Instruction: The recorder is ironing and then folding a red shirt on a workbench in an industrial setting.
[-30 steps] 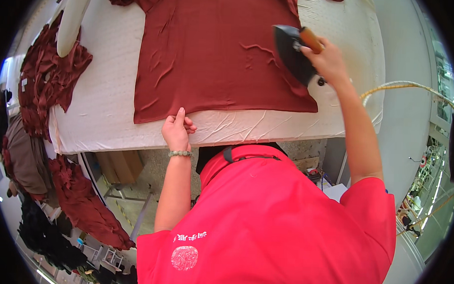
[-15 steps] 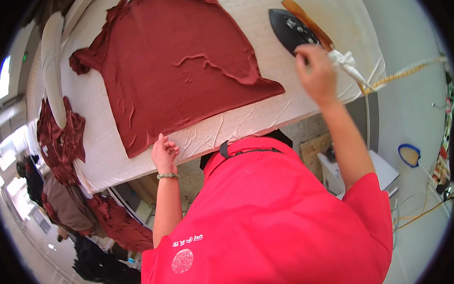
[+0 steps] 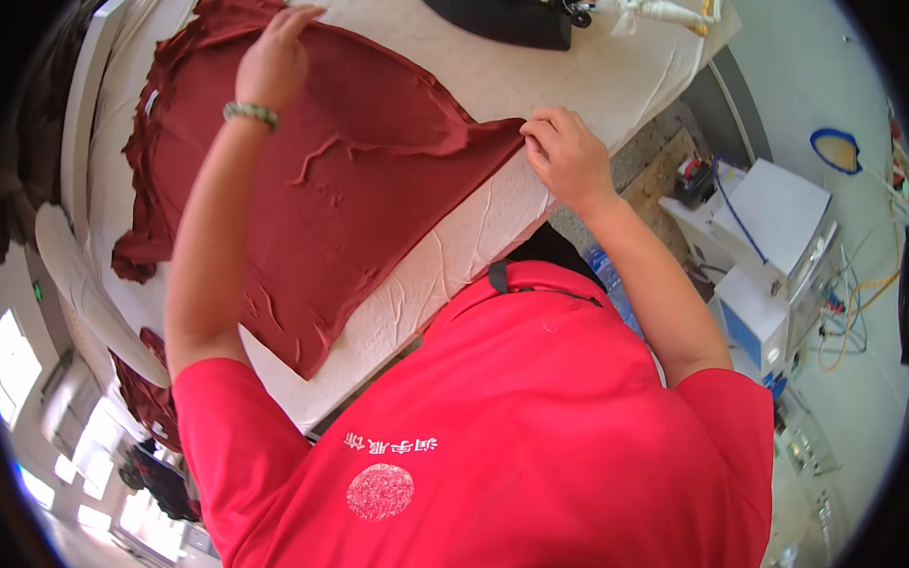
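A dark red knit top lies spread on the white padded ironing table, with ridged creases across its middle. My right hand pinches the hem corner nearest the table's right end, and the cloth is drawn toward it. Over the far part of the top reaches my left hand, its fingers stretched out and a beaded bracelet on the wrist. Whether its palm presses on the cloth, I cannot tell. At the far edge of the view a black iron rests on the table, apart from both hands.
A narrow pale sleeve board juts along the left side, with more dark red garments hanging below it. White cloth is wrapped round the hose by the iron. White equipment stands at the right.
My right hand has left the iron's handle area and taken hold of the top's hem corner. My left hand has moved from the near hem to the far part of the top.
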A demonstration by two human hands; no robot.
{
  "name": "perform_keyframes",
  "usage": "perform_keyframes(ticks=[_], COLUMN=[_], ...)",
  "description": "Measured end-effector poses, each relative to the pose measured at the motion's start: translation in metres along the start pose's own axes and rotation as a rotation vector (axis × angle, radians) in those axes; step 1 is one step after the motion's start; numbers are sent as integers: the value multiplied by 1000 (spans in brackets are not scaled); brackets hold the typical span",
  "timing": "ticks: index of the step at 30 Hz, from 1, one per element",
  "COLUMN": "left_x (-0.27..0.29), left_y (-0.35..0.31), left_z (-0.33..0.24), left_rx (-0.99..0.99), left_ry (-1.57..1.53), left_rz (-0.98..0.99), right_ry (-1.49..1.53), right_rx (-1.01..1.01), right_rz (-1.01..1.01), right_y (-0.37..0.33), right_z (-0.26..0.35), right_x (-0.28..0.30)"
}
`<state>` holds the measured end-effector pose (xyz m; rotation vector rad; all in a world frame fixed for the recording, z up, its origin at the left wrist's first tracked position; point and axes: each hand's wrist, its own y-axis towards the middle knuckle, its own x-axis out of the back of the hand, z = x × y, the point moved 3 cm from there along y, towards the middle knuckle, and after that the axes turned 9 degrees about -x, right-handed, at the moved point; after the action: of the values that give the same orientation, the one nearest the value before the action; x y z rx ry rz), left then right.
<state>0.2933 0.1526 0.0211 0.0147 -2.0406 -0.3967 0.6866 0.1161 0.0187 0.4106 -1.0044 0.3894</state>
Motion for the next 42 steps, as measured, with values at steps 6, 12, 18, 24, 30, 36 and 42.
perform_keyframes(ticks=[6, 12, 18, 24, 30, 36, 42], left_x=[5, 19, 33, 54, 65, 58, 53], left_y=[56, 72, 65, 61, 61, 53, 53], left_z=[60, 83, 58, 71, 83, 91, 87], left_rx=[-71, -105, -32, 129, 202, 193, 184], left_ry=[232, 172, -75, -342, -446, -429, -348], left_rz=[479, 694, 615, 633, 617, 533, 412], right_ry=[121, 191, 295, 377, 448, 538, 303], right_rx=[-165, -343, -407, -425, -530, -779, -631], right_rz=[-124, -122, -65, -27, 14, -9, 253], right_y=[-16, -25, -20, -24, -16, -11, -20], right_z=[6, 7, 14, 17, 25, 18, 53], right_x=[6, 0, 5, 9, 9, 2, 14])
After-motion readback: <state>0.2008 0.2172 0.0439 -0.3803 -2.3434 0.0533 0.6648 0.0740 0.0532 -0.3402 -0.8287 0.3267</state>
